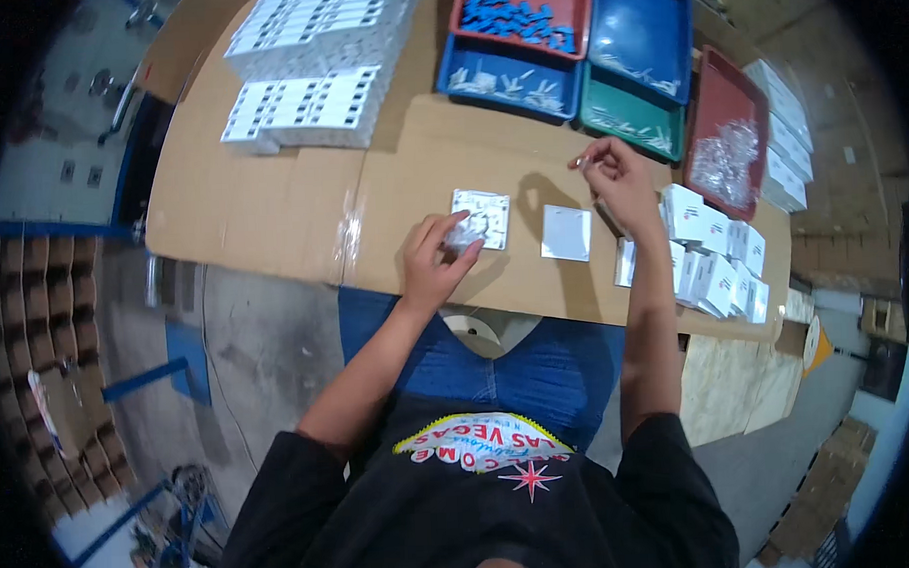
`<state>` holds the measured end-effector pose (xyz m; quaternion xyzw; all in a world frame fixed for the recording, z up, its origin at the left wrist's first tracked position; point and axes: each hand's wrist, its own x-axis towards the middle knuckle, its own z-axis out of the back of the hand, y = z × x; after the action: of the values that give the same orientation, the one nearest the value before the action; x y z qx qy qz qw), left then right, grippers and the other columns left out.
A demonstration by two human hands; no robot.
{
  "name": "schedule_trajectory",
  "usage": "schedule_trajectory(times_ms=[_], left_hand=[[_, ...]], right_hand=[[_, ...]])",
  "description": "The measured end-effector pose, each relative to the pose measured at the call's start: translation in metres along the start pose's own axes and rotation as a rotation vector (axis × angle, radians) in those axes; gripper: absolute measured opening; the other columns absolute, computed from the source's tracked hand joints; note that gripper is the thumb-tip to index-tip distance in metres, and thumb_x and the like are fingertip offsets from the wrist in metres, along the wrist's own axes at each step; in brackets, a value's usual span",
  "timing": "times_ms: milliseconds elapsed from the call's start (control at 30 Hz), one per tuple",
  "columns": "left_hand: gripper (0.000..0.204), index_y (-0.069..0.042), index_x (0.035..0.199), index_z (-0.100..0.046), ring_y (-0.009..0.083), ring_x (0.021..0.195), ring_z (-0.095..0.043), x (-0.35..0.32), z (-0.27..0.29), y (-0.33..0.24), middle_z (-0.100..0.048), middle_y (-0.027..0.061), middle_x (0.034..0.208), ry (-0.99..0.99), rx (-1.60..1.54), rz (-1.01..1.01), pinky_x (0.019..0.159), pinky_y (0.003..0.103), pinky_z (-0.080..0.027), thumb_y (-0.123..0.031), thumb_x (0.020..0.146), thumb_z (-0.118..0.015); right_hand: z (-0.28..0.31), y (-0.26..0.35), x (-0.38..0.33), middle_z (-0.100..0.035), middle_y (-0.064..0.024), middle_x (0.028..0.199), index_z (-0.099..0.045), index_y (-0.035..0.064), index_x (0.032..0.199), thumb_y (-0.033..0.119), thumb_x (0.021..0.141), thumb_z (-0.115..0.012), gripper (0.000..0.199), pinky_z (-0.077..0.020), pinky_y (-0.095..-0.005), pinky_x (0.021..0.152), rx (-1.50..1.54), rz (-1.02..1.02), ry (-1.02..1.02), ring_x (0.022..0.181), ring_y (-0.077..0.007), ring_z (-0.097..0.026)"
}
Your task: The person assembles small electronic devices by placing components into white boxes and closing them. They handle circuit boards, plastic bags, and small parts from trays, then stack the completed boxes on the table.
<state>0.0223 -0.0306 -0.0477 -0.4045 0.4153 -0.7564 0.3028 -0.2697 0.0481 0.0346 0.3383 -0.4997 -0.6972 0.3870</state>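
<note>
My left hand [436, 263] is curled over the left side of a white square plate [494, 204], thumb and fingers gripping it. Small pale parts lie on the plate's face, partly covered by my fingertips. Off to the right, my right hand [619, 183] is raised over the cardboard-topped table, thumb and forefinger pinched together. A small thing shows at those fingertips, too tiny to make out. Between the two hands a second flat white square [567, 232] lies on the cardboard.
Stacked white boxes [313, 104] stand far left. Along the back are a red tray [582, 9] of blue parts, two blue trays [641, 27] [447, 64] and a green tray [590, 104] with small white parts. A dark red tray [713, 85] holds clear pieces; white cartons [715, 275] sit right.
</note>
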Motion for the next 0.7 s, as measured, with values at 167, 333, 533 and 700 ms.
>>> schedule_trajectory(times_ms=[167,333,533,700], left_hand=[[0.04,-0.006,0.118,-0.073,0.0163,0.079,-0.062,-0.003,0.001,0.004,-0.066,0.0069,0.095,0.008,0.011,-0.015,0.064,0.027,-0.051,-0.014,0.08,-0.084],[0.04,-0.011,0.117,-0.075,0.0188,0.08,-0.061,-0.001,-0.002,0.002,-0.066,0.0044,0.094,-0.009,0.002,-0.037,0.063,0.03,-0.053,-0.02,0.079,-0.085],[0.041,-0.013,0.117,-0.075,0.0192,0.079,-0.061,-0.001,0.001,0.002,-0.066,0.0037,0.093,0.006,0.005,-0.017,0.066,0.03,-0.053,-0.019,0.077,-0.085],[0.04,-0.012,0.117,-0.074,0.0187,0.076,-0.06,-0.002,0.002,0.003,-0.066,0.0039,0.093,0.004,0.018,-0.026,0.064,0.03,-0.051,-0.019,0.079,-0.085]], right_hand=[[-0.076,0.001,-0.041,-0.072,-0.0021,0.097,-0.067,0.0048,0.103,0.006,0.091,-0.07,0.013,-0.0428,-0.0198,0.058,0.082,-0.011,0.112,0.066,-0.0008,-0.054],[-0.111,0.02,-0.057,-0.071,-0.0053,0.099,-0.071,0.0025,0.1,0.012,0.09,-0.074,0.014,-0.0472,-0.0257,0.063,-0.116,0.059,0.109,0.07,-0.0089,-0.059],[-0.121,0.023,-0.065,-0.073,-0.0053,0.105,-0.075,0.0023,0.104,0.014,0.095,-0.071,0.015,-0.0469,-0.0263,0.069,-0.191,0.134,0.133,0.083,-0.0128,-0.063],[-0.115,0.021,-0.059,-0.073,-0.005,0.099,-0.076,0.002,0.105,0.015,0.096,-0.071,0.017,-0.0466,-0.026,0.068,-0.152,0.116,0.1,0.078,-0.0117,-0.061]])
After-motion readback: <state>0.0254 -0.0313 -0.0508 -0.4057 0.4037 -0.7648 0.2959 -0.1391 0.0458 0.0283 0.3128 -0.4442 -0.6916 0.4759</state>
